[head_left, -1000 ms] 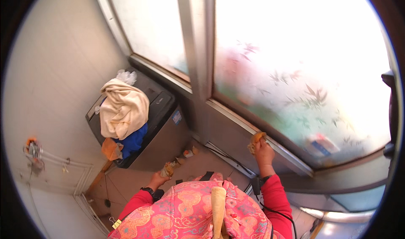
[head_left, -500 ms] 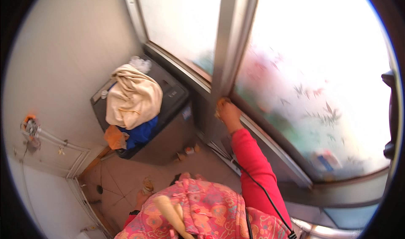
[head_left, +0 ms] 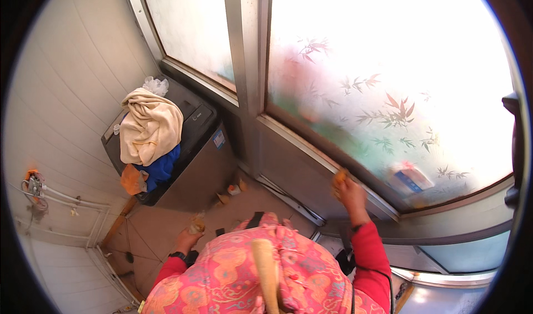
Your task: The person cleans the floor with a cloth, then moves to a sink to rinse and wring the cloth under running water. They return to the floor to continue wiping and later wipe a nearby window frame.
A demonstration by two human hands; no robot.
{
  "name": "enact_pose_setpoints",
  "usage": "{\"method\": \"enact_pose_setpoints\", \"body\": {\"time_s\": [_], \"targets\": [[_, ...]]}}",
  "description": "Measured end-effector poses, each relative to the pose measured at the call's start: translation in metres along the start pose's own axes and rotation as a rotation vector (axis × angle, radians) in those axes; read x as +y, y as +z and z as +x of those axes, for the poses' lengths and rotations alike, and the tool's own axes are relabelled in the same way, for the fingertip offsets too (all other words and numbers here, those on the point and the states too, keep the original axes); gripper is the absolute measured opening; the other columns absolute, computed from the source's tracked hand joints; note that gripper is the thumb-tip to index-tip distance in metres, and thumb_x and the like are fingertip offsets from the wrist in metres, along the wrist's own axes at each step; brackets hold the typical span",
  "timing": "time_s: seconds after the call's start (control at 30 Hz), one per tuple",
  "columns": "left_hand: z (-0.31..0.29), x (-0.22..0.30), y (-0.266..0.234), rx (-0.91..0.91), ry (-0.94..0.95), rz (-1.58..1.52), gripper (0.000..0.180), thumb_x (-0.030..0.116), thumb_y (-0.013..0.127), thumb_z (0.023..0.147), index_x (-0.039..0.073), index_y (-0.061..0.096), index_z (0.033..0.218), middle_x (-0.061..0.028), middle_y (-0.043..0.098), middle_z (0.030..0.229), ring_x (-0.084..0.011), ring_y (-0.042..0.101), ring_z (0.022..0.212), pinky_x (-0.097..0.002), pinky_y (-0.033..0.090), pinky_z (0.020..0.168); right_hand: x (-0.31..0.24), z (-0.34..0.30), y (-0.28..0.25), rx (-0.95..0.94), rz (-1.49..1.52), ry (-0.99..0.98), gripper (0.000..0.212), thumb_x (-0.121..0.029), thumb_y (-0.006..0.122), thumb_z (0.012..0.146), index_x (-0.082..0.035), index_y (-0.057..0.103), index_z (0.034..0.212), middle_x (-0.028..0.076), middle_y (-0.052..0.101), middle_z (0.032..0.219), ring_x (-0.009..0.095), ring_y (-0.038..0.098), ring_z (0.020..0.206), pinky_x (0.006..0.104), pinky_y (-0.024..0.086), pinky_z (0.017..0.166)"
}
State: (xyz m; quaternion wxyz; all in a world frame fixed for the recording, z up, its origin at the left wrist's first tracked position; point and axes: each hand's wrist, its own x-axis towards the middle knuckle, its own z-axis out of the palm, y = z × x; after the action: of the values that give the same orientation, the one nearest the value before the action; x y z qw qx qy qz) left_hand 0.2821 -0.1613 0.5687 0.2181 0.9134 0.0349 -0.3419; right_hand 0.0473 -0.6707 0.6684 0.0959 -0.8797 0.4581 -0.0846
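My right hand (head_left: 355,198) is closed round a small crumpled yellow-brown wad (head_left: 340,184), which could be a cloth or a sponge. It is at the metal sill rail (head_left: 302,140) under the large frosted pane (head_left: 366,120); whether the wad presses on the rail is hard to tell. Low on the left, above the tiled floor, my left hand (head_left: 187,243) grips another small crumpled yellowish-brown thing (head_left: 197,224), too blurred to name. Leaf patterns and blurred red and green patches show on the pane.
A dark grey washing machine (head_left: 194,167) stands in the left corner. On its lid lie a cream cloth (head_left: 151,126), a blue cloth (head_left: 162,172), an orange cloth (head_left: 133,179) and a clear plastic bag (head_left: 156,85). White pipes (head_left: 78,196) run along the left wall. Small items (head_left: 234,190) lie on the floor.
My right hand has moved right along the sill rail, away from the upright post, with the wad still in it. My left hand shows more fully, and the view has shifted right.
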Motion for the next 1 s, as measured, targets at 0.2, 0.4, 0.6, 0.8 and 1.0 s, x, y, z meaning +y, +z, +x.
{"method": "enact_pose_setpoints", "body": {"time_s": [0.2, 0.4, 0.6, 0.8, 1.0], "targets": [[0.056, 0.034, 0.055, -0.038, 0.235, -0.203, 0.057, 0.038, 0.078, 0.061, -0.001, 0.062, 0.099, -0.0161, 0.067, 0.087, -0.0241, 0.065, 0.076, -0.0358, 0.050, 0.068, 0.108, -0.071, -0.034, 0.057, -0.041, 0.340, 0.030, -0.032, 0.048, 0.087, -0.013, 0.066, 0.102, 0.020, 0.065, 0.085, 0.039, 0.062, 0.080, 0.0481, 0.049, 0.067], [0.024, 0.071, 0.054, 0.043, 0.255, -0.360, 0.059, 0.035, 0.080, 0.061, -0.001, 0.060, 0.104, -0.0120, 0.066, 0.083, -0.0186, 0.063, 0.073, -0.0315, 0.050, 0.065, 0.122, -0.075, 0.009, 0.206, 0.718, 0.063, 0.033, -0.024, 0.048, 0.086, -0.001, 0.064, 0.102, 0.019, 0.066, 0.085, 0.026, 0.065, 0.075, 0.0376, 0.049, 0.065], [-0.021, 0.019, 0.027, 0.168, 0.271, -0.745, 0.046, 0.024, 0.079, 0.069, 0.003, 0.060, 0.104, -0.0023, 0.062, 0.076, -0.0102, 0.055, 0.061, -0.0264, 0.046, 0.053, -0.002, -0.047, 0.083, -0.515, 1.188, 0.258, 0.034, -0.016, 0.052, 0.088, 0.003, 0.056, 0.116, 0.008, 0.063, 0.100, 0.015, 0.061, 0.087, 0.0268, 0.049, 0.076], [-0.032, -0.068, -0.048, 0.509, -0.150, -0.907, 0.036, 0.025, 0.076, 0.073, 0.005, 0.060, 0.098, 0.0025, 0.055, 0.067, -0.0074, 0.048, 0.050, -0.0231, 0.036, 0.041, -0.162, -0.003, 0.083, -0.589, 1.220, -0.066, 0.043, -0.015, 0.058, 0.086, 0.006, 0.052, 0.123, 0.014, 0.060, 0.115, 0.018, 0.056, 0.107, 0.0278, 0.043, 0.091], [0.032, -0.085, -0.167, 0.871, 0.395, -1.259, 0.046, 0.026, 0.066, 0.085, -0.001, 0.053, 0.119, -0.0043, 0.057, 0.111, -0.0136, 0.055, 0.097, -0.0279, 0.044, 0.083, -0.343, 0.078, 0.072, -0.271, 0.909, -0.520, 0.043, -0.018, 0.058, 0.085, 0.001, 0.053, 0.123, 0.018, 0.061, 0.114, 0.026, 0.058, 0.107, 0.0334, 0.045, 0.090]]}}
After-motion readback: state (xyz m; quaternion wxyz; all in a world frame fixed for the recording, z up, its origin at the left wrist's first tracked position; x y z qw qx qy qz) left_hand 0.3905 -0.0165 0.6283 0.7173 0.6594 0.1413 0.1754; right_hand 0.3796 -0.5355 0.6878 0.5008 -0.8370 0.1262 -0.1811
